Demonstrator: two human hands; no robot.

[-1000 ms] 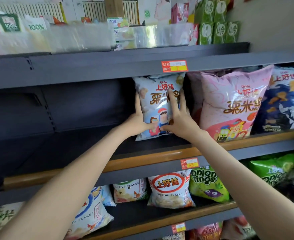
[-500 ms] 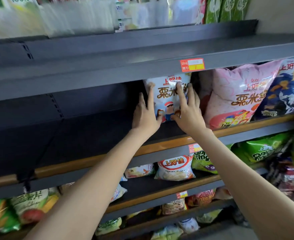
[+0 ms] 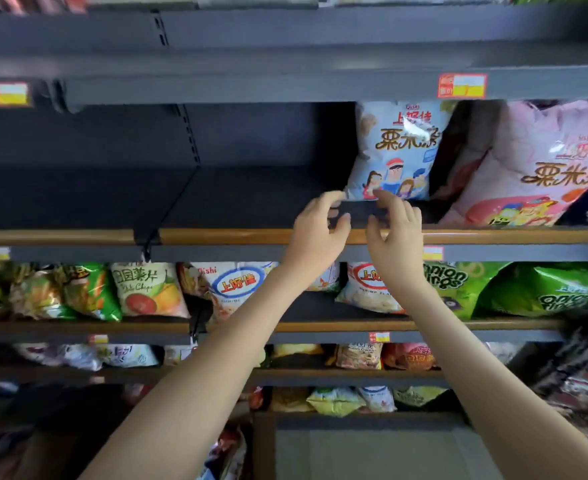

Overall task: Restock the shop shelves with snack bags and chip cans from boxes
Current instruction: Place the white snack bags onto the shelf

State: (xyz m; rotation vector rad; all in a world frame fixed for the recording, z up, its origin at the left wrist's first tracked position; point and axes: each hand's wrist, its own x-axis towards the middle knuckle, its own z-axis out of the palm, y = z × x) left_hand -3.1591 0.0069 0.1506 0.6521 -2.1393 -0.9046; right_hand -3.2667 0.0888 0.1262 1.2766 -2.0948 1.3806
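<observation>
Just above the shelf rim (image 3: 216, 236), left hand (image 3: 315, 233) and right hand (image 3: 394, 233) side by side, fingers loosely curled, gripping nothing. Fingertips right at the lower edge of the blue bag (image 3: 394, 150); touching or just clear, cannot tell. Bag upright toward the back of the shelf, standing unaided, so this placement probably done. Just right of it, a pink bag (image 3: 535, 168) leaning forward. Left of the blue bag, a long run of the same shelf with no bags on it: likely the bulk of the restocking yet to do. Below, rows of mixed snack bags (image 3: 147, 289), fairly full. No chip cans in sight; no box clearly recognisable, only a blurred grey shape at the bottom.
</observation>
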